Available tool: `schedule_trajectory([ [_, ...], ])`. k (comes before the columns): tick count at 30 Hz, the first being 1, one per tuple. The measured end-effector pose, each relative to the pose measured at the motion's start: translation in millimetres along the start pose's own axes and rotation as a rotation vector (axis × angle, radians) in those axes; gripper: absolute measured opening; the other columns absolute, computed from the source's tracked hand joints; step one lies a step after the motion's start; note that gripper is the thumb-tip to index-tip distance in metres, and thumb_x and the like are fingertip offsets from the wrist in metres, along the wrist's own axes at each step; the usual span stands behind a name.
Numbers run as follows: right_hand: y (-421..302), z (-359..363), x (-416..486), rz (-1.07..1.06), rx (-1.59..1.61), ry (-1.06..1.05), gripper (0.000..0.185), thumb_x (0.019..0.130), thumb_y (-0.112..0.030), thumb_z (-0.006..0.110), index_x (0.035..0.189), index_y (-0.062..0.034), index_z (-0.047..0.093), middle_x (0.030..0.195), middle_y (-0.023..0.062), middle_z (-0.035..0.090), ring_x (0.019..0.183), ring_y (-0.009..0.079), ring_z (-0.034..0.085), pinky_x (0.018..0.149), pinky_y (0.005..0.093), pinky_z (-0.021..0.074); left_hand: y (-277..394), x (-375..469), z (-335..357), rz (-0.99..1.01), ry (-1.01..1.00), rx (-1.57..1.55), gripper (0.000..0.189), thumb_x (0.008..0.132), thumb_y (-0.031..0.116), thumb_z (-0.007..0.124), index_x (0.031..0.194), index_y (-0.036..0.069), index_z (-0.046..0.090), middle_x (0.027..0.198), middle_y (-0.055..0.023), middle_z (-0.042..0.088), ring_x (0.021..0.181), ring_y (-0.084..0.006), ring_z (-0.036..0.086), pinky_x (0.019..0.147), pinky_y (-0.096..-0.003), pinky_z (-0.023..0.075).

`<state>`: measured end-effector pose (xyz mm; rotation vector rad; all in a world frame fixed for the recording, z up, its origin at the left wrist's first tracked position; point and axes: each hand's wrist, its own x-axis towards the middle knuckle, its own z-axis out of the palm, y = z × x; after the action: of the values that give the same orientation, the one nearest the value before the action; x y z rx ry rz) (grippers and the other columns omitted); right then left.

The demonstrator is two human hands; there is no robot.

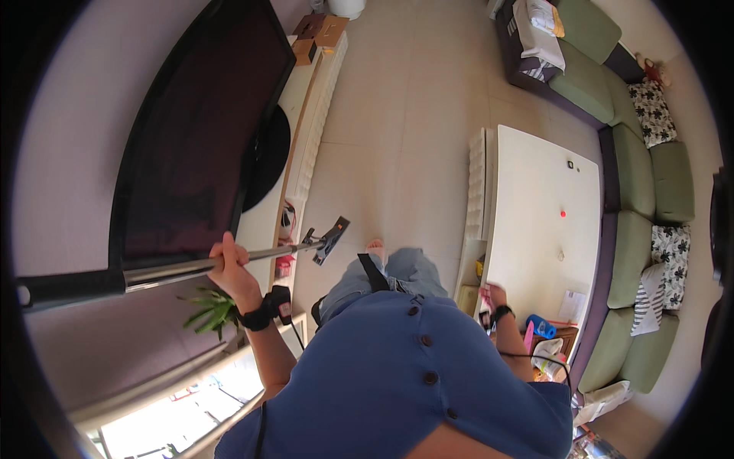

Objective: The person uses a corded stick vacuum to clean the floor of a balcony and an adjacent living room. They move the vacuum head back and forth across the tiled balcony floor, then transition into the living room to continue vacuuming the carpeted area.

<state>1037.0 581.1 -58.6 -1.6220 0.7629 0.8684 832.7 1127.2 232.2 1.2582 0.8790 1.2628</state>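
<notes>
My left hand (234, 269) is wrapped around the steel pole of a flat mop (269, 252). The pole slants past the television, and its thick black handle end (74, 290) reaches the left rim of the view. A dark, narrow mop head (331, 241) is at the other end, over the floor beside the TV cabinet and ahead of my bare foot (375, 245). My right hand (494, 296) hangs at my side by the near left edge of the white coffee table (533, 229). Its fingers look partly curled, and their inner side is hidden.
A large television (195, 137) stands on the low cabinet (301, 109) at left, with cardboard boxes (330, 30) farther along. A green plant (215, 311) is near my left wrist. Right of the coffee table runs a green sofa (633, 166). A blue container (541, 326) lies at the table's near end.
</notes>
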Motion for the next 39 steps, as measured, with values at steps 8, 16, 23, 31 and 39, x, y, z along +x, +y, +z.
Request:
schedule_trajectory([
  [8,23,62,36,0.334,0.101,0.177,0.008,0.078,-0.009,0.053,0.070,-0.0074,0.054,0.060,0.0052,0.054,0.050,0.0146,0.051,0.040,0.0252,0.0396,-67,177,209,-0.010,-0.129,-0.036,0.034,0.084,0.007,0.057,0.055,0.007,0.040,0.047,0.0007,0.037,0.044,-0.0069,0.033,0.046,-0.0222,0.0269],
  [16,-304,146,230,0.072,0.228,0.192,0.004,0.076,-0.011,0.057,0.075,-0.0078,0.056,0.060,0.0037,0.054,0.059,0.0137,0.054,0.051,0.0248,0.0443,-112,320,409,-0.016,-0.096,0.007,0.032,0.084,0.006,0.056,0.055,0.006,0.042,0.049,-0.0002,0.040,0.048,-0.0074,0.037,0.049,-0.0224,0.0282],
  [23,-754,252,345,-0.506,-0.128,-0.124,0.027,0.083,-0.011,0.049,0.108,-0.0030,0.052,0.084,0.0078,0.061,0.067,0.0126,0.059,0.055,0.0217,0.0458,-163,411,564,-0.080,-0.056,0.064,0.031,0.084,0.008,0.056,0.057,0.006,0.044,0.050,0.0000,0.041,0.050,-0.0076,0.038,0.052,-0.0227,0.0299],
  [31,-840,277,429,-0.266,0.087,0.006,0.022,0.080,-0.005,0.048,0.101,-0.0031,0.054,0.077,0.0086,0.061,0.063,0.0162,0.058,0.052,0.0265,0.0476,-236,549,811,-0.233,-0.134,0.106,0.030,0.083,0.013,0.060,0.057,0.007,0.044,0.051,0.0020,0.039,0.049,-0.0066,0.036,0.050,-0.0223,0.0283],
  [39,-789,270,444,0.354,-0.122,0.035,0.007,0.078,-0.005,0.050,0.079,-0.0054,0.058,0.067,0.0061,0.057,0.057,0.0159,0.055,0.047,0.0287,0.0458,-283,662,1055,-0.205,-0.337,0.106,0.030,0.081,0.012,0.061,0.057,0.006,0.044,0.049,0.0010,0.040,0.047,-0.0067,0.037,0.048,-0.0226,0.0296],
])
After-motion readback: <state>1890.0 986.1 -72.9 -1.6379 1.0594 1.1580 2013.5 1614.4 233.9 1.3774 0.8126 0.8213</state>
